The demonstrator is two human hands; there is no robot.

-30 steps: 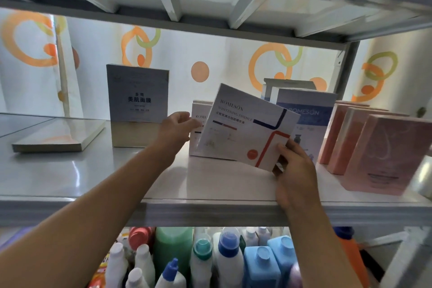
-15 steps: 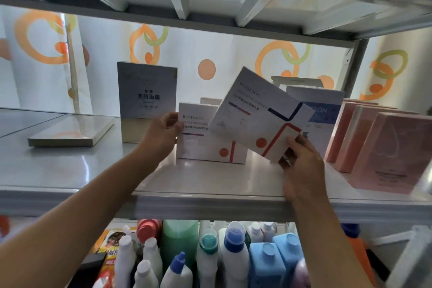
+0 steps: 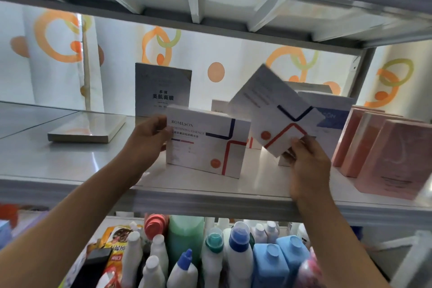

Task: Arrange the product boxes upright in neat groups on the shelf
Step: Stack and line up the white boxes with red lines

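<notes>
Head view: left hand [image 3: 149, 140] clamps upright white cardboard box [image 3: 205, 145]; right hand [image 3: 306, 166] pinches tilted matching box [image 3: 273, 114] at 1 o'clock, next stand it alongside on grey metal shelf [image 3: 70, 161].

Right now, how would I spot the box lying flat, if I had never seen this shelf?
Start at the grey metal shelf that both hands reach onto, above the bottles. Go to its left part, left of the tall grey box with dark Chinese lettering. There lies the flat box, the only one on its broad face; all the others stand or are held.
</notes>
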